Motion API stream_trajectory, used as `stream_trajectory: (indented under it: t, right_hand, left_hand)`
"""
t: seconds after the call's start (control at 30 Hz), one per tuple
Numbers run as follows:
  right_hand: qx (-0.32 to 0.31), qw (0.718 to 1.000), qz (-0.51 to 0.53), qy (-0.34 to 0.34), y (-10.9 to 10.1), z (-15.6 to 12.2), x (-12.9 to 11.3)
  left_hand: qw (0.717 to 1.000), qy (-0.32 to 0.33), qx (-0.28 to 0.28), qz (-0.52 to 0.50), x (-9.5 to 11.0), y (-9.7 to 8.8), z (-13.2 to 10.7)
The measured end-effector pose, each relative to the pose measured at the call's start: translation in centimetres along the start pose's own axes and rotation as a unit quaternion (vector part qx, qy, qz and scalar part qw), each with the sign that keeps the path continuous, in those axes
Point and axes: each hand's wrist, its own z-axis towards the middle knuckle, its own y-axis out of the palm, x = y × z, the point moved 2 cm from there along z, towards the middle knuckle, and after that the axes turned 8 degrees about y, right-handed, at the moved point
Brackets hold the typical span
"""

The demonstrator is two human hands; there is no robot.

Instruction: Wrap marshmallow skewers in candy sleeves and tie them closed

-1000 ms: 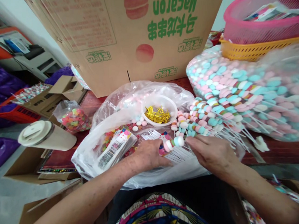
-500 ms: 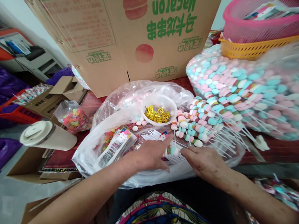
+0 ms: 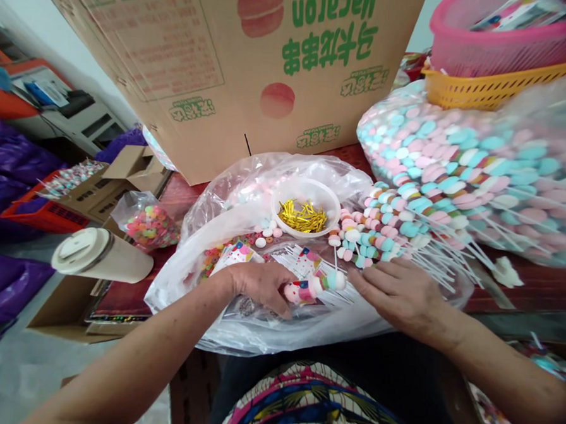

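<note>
Marshmallow skewer (image 3: 327,282) front and center

Big cardboard box (image 3: 232,102) behind, plastic bag (image 3: 353,323) underneath. Left hand (image 3: 260,283) curls at the pink end, right hand (image 3: 399,294) bunches by the white one; can't tell if either's gripping.

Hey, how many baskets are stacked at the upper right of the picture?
2: a pink basket on top and a yellow basket beneath it. Others could be nested inside or hidden behind.
</note>
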Motion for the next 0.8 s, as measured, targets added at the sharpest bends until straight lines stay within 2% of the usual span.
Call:
stream_trajectory:
  t: [0.1, 0.2, 0.3, 0.43, 0.53, 0.6, 0.67, 0.8]
  right_hand:
    - [0.015, 1.000, -0.016, -0.023, -0.9, 0.6, 0.5]
    - [-0.013, 0.999, 0.027, -0.011, -0.6, 0.5, 0.2]
    - [-0.092, 0.991, 0.091, 0.027, 0.2, 0.3, -0.3]
    - [-0.201, 0.967, 0.144, 0.058, 1.0, 1.4, -1.3]
    - [-0.263, 0.952, 0.142, 0.064, 1.5, 2.7, -1.5]
    - [-0.271, 0.950, 0.142, 0.067, 1.6, 3.2, -1.1]
    - [-0.250, 0.954, 0.141, 0.083, 1.2, 3.2, -0.2]
    - [-0.229, 0.955, 0.154, 0.109, 0.4, 2.0, 1.1]
  left_hand:
    - [0.999, 0.021, -0.008, -0.026, 0.7, -0.1, 0.0]
    - [0.996, -0.015, 0.007, -0.090, 0.8, 0.1, -0.1]
    - [0.995, -0.046, 0.026, -0.087, 0.9, 0.5, 0.1]
    - [0.998, -0.032, 0.045, 0.032, 1.6, 1.2, 1.6]
    - [0.991, -0.010, 0.109, 0.077, 1.9, 1.7, 3.1]
    - [0.987, -0.006, 0.155, 0.037, 1.7, 1.9, 3.4]
    - [0.985, 0.006, 0.172, -0.018, 1.3, 1.7, 3.0]
    - [0.992, 0.046, 0.108, -0.036, 0.4, 1.1, 0.9]
